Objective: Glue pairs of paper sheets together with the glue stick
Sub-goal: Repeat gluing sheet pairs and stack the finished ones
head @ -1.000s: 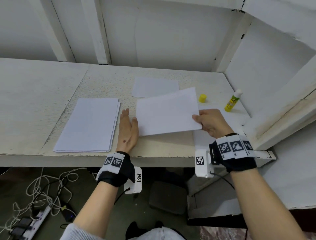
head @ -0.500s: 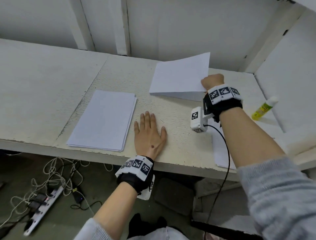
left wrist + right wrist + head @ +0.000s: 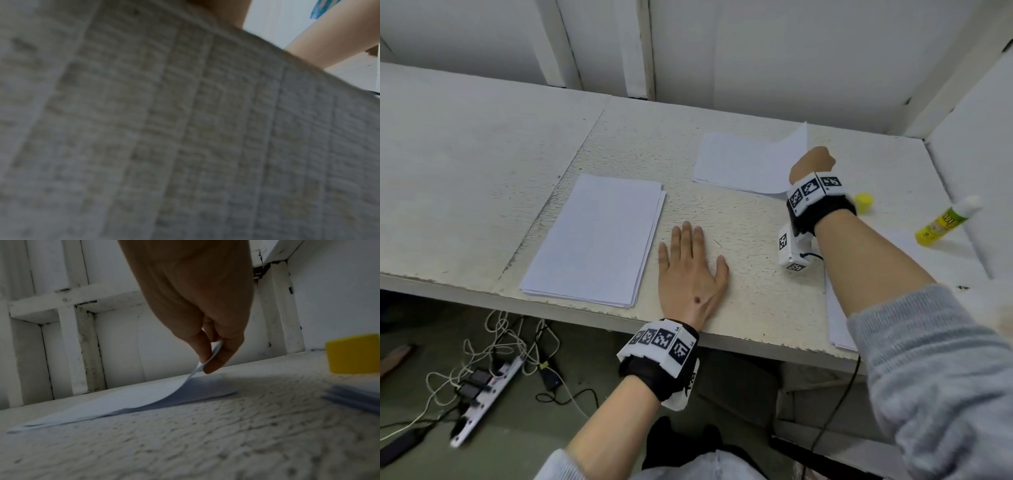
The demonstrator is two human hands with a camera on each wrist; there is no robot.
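The right hand (image 3: 812,163) pinches one corner of a white sheet (image 3: 743,164) between thumb and fingers (image 3: 205,352). The sheet is thin and plain white, and it lies at the back of the worktop (image 3: 722,212). Most of it lies flat on another sheet under it, but the held corner curls up off the pile. The left hand (image 3: 690,274) lies flat on the worktop with its fingers straight and spread a little, and it holds nothing. Just to its left is a neat stack of white paper (image 3: 595,240). The glue stick (image 3: 945,221) is yellow and green with a white tip, and it lies tilted at the far right with its cap off. Its yellow cap (image 3: 863,202) stands on the worktop just beside the right wrist. More white paper (image 3: 837,318) lies under the right arm at the front edge.
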